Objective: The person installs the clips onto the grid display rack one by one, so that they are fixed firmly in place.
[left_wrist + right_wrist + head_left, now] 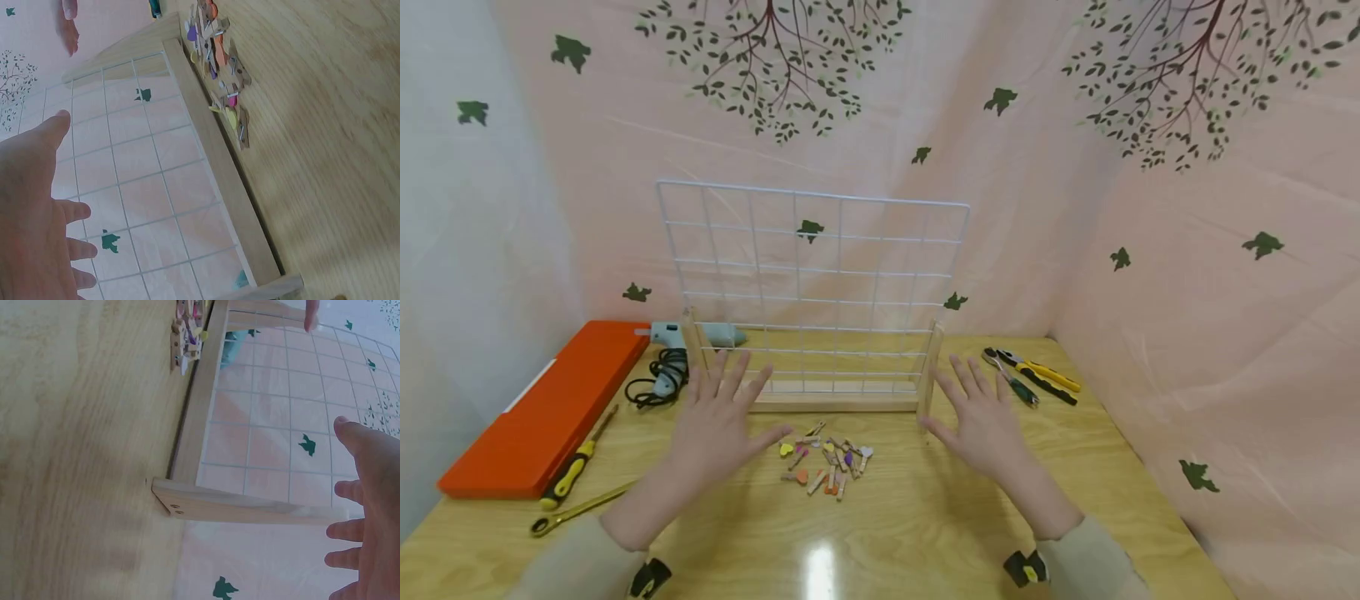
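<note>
Both hands are spread above the table, palms down, holding nothing. My left hand [718, 421] overlaps the left post of a wooden stand in the head view, and my right hand [977, 421] is beside its right post. The stand [835, 403] carries an upright white wire grid [816, 271]. Between the hands, in front of the stand, lies a small pile of mini wooden clothespins [831, 458] with coloured heart shapes. In the left wrist view the clothespins [219, 50] lie along the stand's base bar [219, 169]. The right wrist view shows the stand's end piece [250, 505] below the grid.
At left are an orange case [542, 417], a screwdriver [576, 467], a brass-coloured ratchet wrench [580, 508] and a glue gun [700, 335] with a coiled black cord. Two pairs of pliers [1037, 375] lie at right. Printed fabric [865, 100] hangs behind the table.
</note>
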A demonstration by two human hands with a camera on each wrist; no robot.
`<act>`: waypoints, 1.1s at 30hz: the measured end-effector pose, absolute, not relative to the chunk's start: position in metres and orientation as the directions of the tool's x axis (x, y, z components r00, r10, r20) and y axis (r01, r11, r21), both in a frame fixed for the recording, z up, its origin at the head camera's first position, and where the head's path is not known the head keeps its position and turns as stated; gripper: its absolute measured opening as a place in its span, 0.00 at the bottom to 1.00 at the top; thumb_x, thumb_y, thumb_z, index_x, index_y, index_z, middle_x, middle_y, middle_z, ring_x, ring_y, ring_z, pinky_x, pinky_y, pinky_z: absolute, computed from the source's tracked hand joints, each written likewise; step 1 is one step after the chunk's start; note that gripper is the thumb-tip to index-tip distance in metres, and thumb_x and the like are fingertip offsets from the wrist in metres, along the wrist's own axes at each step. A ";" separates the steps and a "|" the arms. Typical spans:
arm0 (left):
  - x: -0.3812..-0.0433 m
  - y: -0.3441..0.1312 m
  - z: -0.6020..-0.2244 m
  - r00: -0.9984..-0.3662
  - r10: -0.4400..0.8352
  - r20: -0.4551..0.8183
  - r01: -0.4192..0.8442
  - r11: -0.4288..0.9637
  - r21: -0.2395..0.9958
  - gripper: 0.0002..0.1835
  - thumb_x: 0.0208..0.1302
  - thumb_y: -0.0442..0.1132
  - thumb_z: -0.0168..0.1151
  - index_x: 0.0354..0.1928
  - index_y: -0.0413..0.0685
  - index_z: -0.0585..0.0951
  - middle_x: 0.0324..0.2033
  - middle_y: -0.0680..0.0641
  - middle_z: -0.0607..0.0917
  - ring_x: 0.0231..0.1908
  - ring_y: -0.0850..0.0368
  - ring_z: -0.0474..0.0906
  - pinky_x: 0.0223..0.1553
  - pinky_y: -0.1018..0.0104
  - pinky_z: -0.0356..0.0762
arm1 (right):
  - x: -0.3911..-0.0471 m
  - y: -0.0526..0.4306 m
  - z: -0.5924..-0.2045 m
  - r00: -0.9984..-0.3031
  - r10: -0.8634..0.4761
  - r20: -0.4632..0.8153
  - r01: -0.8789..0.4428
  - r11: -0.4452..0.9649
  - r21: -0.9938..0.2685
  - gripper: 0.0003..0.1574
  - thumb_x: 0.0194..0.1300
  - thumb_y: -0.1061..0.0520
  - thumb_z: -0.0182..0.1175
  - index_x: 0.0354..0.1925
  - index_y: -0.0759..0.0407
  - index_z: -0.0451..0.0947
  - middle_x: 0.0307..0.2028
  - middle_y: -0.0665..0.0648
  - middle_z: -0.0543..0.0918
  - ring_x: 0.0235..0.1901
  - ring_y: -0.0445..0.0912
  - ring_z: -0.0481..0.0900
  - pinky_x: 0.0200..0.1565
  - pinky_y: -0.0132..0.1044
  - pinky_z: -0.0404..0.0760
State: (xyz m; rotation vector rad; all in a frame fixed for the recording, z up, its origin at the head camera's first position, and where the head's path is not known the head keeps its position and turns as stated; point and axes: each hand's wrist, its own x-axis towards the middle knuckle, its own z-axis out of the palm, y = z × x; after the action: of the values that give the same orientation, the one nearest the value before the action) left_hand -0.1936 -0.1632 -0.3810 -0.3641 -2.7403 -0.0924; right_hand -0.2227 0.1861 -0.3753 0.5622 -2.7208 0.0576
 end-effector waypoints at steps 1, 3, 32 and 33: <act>-0.195 -0.165 -0.380 -0.892 0.238 0.383 0.263 0.965 0.011 0.48 0.49 0.77 0.38 0.67 0.56 0.55 0.68 0.44 0.41 0.67 0.45 0.25 0.62 0.39 0.35 | -0.224 0.187 -0.374 -0.855 -0.371 0.363 -0.387 0.921 0.029 0.46 0.55 0.27 0.47 0.67 0.40 0.50 0.68 0.56 0.49 0.67 0.56 0.43 0.61 0.63 0.42; -0.196 -0.167 -0.378 -0.889 0.241 0.388 0.263 0.965 0.004 0.48 0.49 0.77 0.38 0.68 0.57 0.54 0.69 0.46 0.40 0.67 0.46 0.25 0.62 0.40 0.34 | -0.228 0.190 -0.370 -0.848 -0.366 0.384 -0.388 0.921 0.022 0.46 0.55 0.28 0.49 0.67 0.41 0.50 0.67 0.58 0.51 0.67 0.57 0.45 0.60 0.63 0.43; -0.237 -0.177 -0.456 -0.740 0.647 0.184 0.672 0.701 0.239 0.37 0.50 0.54 0.63 0.60 0.42 0.67 0.56 0.42 0.71 0.55 0.44 0.67 0.55 0.49 0.65 | -0.307 0.191 -0.356 -0.879 -0.385 0.282 -0.421 0.347 -0.838 0.53 0.58 0.56 0.59 0.68 0.36 0.36 0.68 0.59 0.47 0.63 0.60 0.56 0.55 0.54 0.66; -0.238 -0.176 -0.456 -0.731 0.655 0.190 0.681 0.689 0.248 0.34 0.51 0.52 0.63 0.58 0.44 0.69 0.55 0.44 0.73 0.54 0.46 0.68 0.55 0.51 0.66 | -0.308 0.190 -0.358 -0.866 -0.396 0.305 -0.445 0.333 -0.831 0.51 0.59 0.58 0.58 0.68 0.39 0.38 0.67 0.60 0.50 0.62 0.60 0.57 0.55 0.53 0.66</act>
State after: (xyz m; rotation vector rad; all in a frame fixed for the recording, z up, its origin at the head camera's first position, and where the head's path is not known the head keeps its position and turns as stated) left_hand -0.2379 -0.1758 -0.4564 -1.1132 -2.8069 -0.4657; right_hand -0.3079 0.1898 -0.3577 0.7978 -2.5264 1.5994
